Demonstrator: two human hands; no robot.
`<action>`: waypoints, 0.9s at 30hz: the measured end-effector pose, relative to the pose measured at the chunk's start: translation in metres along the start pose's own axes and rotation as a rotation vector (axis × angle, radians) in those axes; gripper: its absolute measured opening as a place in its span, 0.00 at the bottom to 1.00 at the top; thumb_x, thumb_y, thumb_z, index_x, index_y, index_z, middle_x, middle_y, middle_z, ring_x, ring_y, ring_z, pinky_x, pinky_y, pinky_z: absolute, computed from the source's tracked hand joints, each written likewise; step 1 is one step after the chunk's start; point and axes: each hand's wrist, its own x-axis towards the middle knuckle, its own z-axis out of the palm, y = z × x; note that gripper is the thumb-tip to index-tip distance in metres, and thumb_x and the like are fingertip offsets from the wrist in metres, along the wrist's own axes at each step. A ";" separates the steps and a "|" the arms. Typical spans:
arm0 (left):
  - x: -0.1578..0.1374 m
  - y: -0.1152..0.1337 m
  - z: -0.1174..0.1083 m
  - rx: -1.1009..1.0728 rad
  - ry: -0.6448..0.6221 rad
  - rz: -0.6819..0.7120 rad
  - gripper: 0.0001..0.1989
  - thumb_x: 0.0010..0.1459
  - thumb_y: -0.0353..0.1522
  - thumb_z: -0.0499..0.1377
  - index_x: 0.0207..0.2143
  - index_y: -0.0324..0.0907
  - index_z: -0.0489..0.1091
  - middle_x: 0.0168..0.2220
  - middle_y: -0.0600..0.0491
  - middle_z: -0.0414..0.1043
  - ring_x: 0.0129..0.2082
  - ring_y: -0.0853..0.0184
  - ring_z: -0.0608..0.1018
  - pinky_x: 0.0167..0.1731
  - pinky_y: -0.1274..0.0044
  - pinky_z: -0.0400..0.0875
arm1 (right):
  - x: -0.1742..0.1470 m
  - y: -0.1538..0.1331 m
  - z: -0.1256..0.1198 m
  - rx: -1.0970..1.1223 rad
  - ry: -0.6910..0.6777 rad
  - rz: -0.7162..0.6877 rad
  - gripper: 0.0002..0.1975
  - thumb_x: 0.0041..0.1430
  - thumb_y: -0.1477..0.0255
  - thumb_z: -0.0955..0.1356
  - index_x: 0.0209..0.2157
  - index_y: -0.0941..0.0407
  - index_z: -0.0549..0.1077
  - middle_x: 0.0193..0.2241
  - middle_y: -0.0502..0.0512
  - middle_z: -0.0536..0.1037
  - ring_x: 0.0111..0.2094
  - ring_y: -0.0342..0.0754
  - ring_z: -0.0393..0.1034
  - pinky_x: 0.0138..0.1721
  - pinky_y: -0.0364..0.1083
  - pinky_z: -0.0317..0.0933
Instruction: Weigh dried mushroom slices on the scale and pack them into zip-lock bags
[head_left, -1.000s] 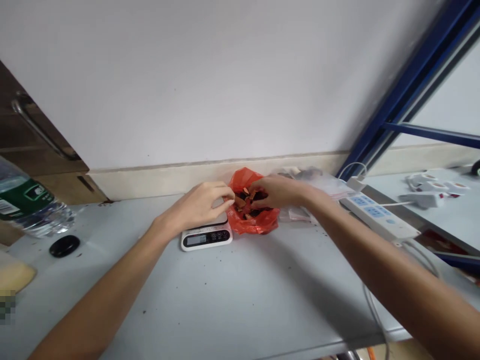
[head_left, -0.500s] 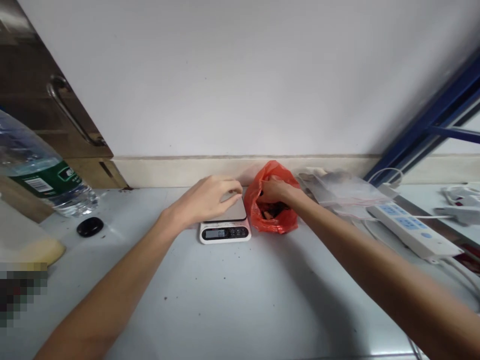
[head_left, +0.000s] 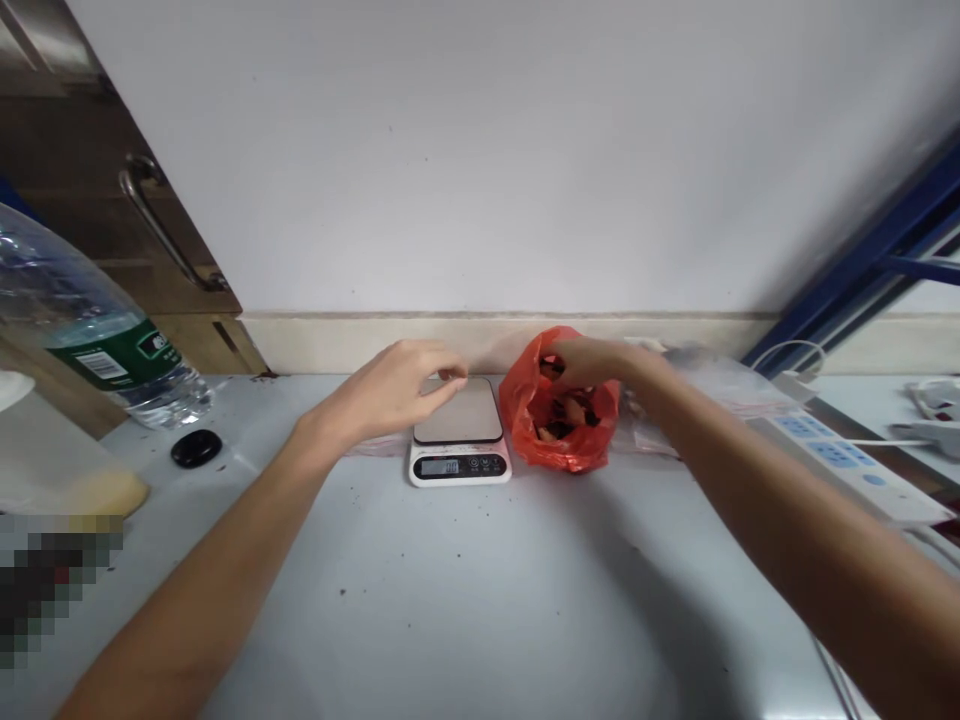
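A white digital scale (head_left: 459,420) stands against the wall with a bare weighing plate, its display showing what looks like 0.0. Over its left side hovers my left hand (head_left: 401,385), fingers bent and thumb apart, with nothing in it. Just right of the scale sits an orange-red plastic bag (head_left: 574,458), its mouth spread wide. Inside lie brown and dark dried pieces (head_left: 566,412), of a kind I cannot make out. My right hand (head_left: 589,360) is at the bag's mouth, its fingers closed at a dark dried piece (head_left: 552,367). Its fingertips are partly hidden.
To the left are a large water bottle (head_left: 127,350), a black round lid (head_left: 196,448) and a whitish container (head_left: 60,450). Clear plastic bags (head_left: 720,375) and a white power strip (head_left: 847,460) with cords lie at the right. A blue metal frame (head_left: 847,250) rises behind them.
My right hand has risen from deep inside the bag to its mouth, uncovering more of the pieces. My left hand has shifted slightly left, baring more of the scale plate.
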 end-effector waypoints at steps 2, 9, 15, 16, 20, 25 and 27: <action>-0.001 -0.002 0.000 0.001 -0.012 -0.001 0.13 0.64 0.33 0.51 0.35 0.44 0.76 0.38 0.52 0.81 0.36 0.63 0.79 0.36 0.73 0.70 | -0.007 -0.001 -0.010 -0.019 -0.048 0.004 0.09 0.47 0.75 0.69 0.34 0.53 0.73 0.28 0.53 0.77 0.29 0.50 0.70 0.26 0.45 0.61; -0.002 -0.002 -0.003 -0.010 -0.034 -0.012 0.13 0.64 0.34 0.51 0.36 0.44 0.76 0.39 0.51 0.81 0.37 0.62 0.79 0.37 0.73 0.71 | -0.018 -0.004 -0.014 0.033 -0.055 -0.122 0.05 0.52 0.74 0.66 0.32 0.54 0.72 0.32 0.54 0.76 0.31 0.49 0.68 0.30 0.46 0.60; -0.003 -0.006 -0.008 -0.011 -0.070 -0.041 0.14 0.63 0.34 0.51 0.36 0.44 0.77 0.38 0.51 0.81 0.37 0.63 0.79 0.36 0.74 0.70 | -0.024 -0.002 -0.019 0.014 -0.029 -0.124 0.02 0.50 0.75 0.65 0.27 0.54 0.70 0.29 0.52 0.74 0.29 0.48 0.65 0.30 0.46 0.59; -0.004 -0.008 -0.011 -0.011 -0.103 -0.056 0.14 0.63 0.35 0.51 0.37 0.44 0.77 0.39 0.51 0.81 0.38 0.63 0.79 0.36 0.74 0.70 | -0.027 -0.003 -0.023 0.022 -0.027 -0.132 0.02 0.50 0.74 0.65 0.27 0.54 0.70 0.28 0.52 0.74 0.28 0.47 0.65 0.30 0.46 0.59; -0.009 -0.019 -0.025 0.023 -0.342 -0.178 0.15 0.62 0.39 0.52 0.41 0.45 0.77 0.41 0.51 0.81 0.36 0.64 0.80 0.34 0.77 0.70 | -0.033 -0.023 -0.037 0.130 0.070 -0.250 0.07 0.53 0.68 0.66 0.34 0.53 0.74 0.32 0.52 0.77 0.32 0.48 0.68 0.31 0.45 0.60; -0.020 -0.036 -0.036 0.112 -0.576 -0.425 0.19 0.58 0.40 0.54 0.49 0.48 0.74 0.42 0.49 0.82 0.33 0.63 0.80 0.31 0.77 0.70 | -0.017 -0.078 -0.031 0.101 0.055 -0.343 0.11 0.55 0.71 0.66 0.41 0.51 0.75 0.40 0.53 0.79 0.36 0.47 0.70 0.33 0.43 0.60; -0.023 -0.041 -0.037 0.138 -0.613 -0.472 0.20 0.57 0.41 0.54 0.50 0.48 0.73 0.43 0.49 0.82 0.34 0.62 0.81 0.31 0.77 0.70 | -0.006 -0.100 -0.021 0.027 0.027 -0.308 0.11 0.55 0.75 0.66 0.40 0.51 0.75 0.39 0.53 0.79 0.33 0.46 0.69 0.30 0.43 0.57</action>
